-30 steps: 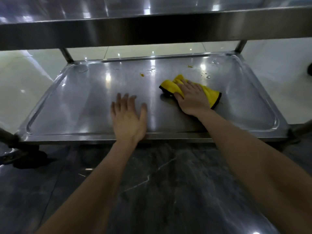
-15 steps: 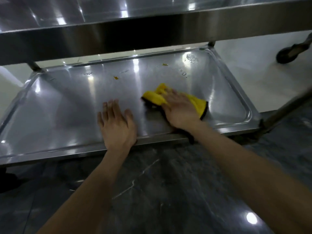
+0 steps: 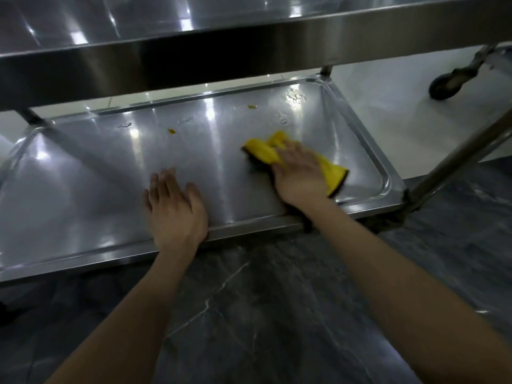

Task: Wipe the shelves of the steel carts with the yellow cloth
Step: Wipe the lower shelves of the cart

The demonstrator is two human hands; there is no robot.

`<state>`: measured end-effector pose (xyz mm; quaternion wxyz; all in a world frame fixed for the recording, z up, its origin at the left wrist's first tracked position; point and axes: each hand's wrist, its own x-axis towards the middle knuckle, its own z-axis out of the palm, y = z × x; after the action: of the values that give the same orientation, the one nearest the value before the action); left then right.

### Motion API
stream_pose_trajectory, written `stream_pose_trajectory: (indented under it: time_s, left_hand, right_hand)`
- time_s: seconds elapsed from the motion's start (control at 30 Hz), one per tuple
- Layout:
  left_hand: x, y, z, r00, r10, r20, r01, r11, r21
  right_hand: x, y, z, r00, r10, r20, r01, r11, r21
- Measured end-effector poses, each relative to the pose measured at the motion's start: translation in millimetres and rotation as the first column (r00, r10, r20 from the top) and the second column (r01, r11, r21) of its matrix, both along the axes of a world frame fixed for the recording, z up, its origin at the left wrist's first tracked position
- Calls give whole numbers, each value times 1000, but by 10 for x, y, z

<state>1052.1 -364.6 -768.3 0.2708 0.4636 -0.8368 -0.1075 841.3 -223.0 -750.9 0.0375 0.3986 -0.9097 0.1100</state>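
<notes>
The steel cart's lower shelf (image 3: 91,173) lies in front of me, under the edge of an upper shelf (image 3: 194,48). On the right half of the lower shelf lies the yellow cloth (image 3: 263,151), with a dark underside. My right hand (image 3: 300,173) presses flat on the cloth, fingers spread and pointing away from me. My left hand (image 3: 174,209) rests flat on the shelf by its near rim, holding nothing. Small orange crumbs (image 3: 171,131) and water drops (image 3: 295,97) sit toward the shelf's far side.
A cart leg (image 3: 454,159) slants up at the right corner. Another cart's castor wheel (image 3: 444,85) stands on the pale floor at the far right. Dark marbled floor (image 3: 263,314) lies below the shelf's near rim.
The view has swung left and closer, so the shelf's right corner now shows. My right hand with the cloth sits a little nearer the right end; my left hand stays near the rim.
</notes>
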Motion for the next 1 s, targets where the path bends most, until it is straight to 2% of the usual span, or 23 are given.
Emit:
stream_pose_trajectory:
  time_s: [0.07,0.1,0.17,0.2,0.27,0.33,0.4,0.47,0.53,0.6,0.63,0.7,0.77,0.83,0.9,0.97,1.0]
  left_hand:
    - [-16,14,2,1000,-4,-13,4,1000,10]
    - [-21,21,-8,1000,-3,-17,3,1000,7]
    - [-26,25,-20,1000,-13,-16,13,1000,3]
    - [-25,22,-14,1000,-17,-18,17,1000,4]
    - [-9,6,-1,999,-13,-35,12,1000,-9]
    - [29,-6,-15,998,-5,-58,3,999,-36]
    - [57,-14,-35,997,-1,-74,-2,999,-44]
    - [54,-16,-32,997,-4,-79,1,999,-35]
    - [47,-14,-21,996,8,-88,-10,1000,-20]
    - [28,6,-23,997,6,-81,-8,1000,-23]
    - [9,19,-31,998,-3,-69,1,1000,-31]
    - [-35,22,-46,999,-17,-44,15,998,-56]
    - [-80,5,-49,999,-18,-42,16,998,-63]
    - [-85,-10,-51,999,-7,-50,3,997,-71]
    - [-49,-9,-61,999,2,-52,-7,996,-93]
    - [-16,-6,-72,998,5,-62,-11,995,-98]
    - [-11,-8,-76,998,7,-65,-13,996,-88]
  right_hand:
    - [-458,405,17,950,-302,76,307,949,-67]
    - [-534,482,29,913,-392,109,401,912,-80]
    - [-320,285,75,883,-451,129,460,887,-43]
    - [-64,115,107,914,-388,120,394,919,-27]
    - [534,-167,88,994,-72,79,75,996,-37]
    - [943,-170,-2,962,261,83,-261,965,-15]
    - [715,-26,-10,929,364,64,-360,930,-67]
    - [148,110,2,971,240,2,-240,971,6]
    - [-458,287,29,998,-47,-38,49,998,49]
    - [-837,425,38,956,-291,28,292,956,-14]
    - [-886,384,45,934,-351,60,354,934,-40]
    - [-740,67,54,927,-365,84,370,928,-46]
    - [-335,-363,66,966,-243,89,246,969,-19]
    - [224,-682,34,995,-2,104,1,1000,14]
    - [620,-763,1,970,221,104,-223,975,1]
    - [542,-688,-1,937,329,114,-328,944,-31]
    - [375,-620,-11,941,323,103,-321,947,-27]
